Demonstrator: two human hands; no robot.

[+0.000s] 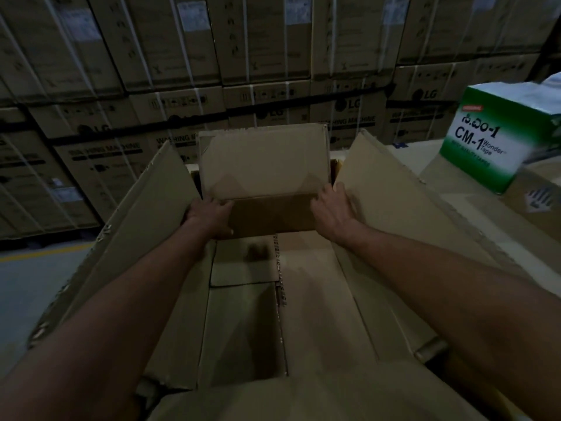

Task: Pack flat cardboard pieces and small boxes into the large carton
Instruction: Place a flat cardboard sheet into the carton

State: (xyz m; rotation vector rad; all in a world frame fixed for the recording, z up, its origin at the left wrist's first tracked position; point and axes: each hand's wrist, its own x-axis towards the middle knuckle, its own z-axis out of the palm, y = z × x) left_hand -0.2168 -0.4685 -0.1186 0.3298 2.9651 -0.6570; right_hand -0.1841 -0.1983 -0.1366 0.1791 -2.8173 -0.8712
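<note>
A large open carton stands below me, its side flaps spread left and right. Both arms reach into its far end. A small plain brown box sits there, top face tilted toward me. My left hand grips its lower left corner, fingers curled round the edge. My right hand grips the lower right corner the same way. Flat cardboard pieces lie on the carton's floor under my forearms.
A green and white tape box marked CM-1 stands on a cardboard surface at the right. Stacked washing machine cartons with white straps fill the wall behind. Grey floor with a yellow line shows at the left.
</note>
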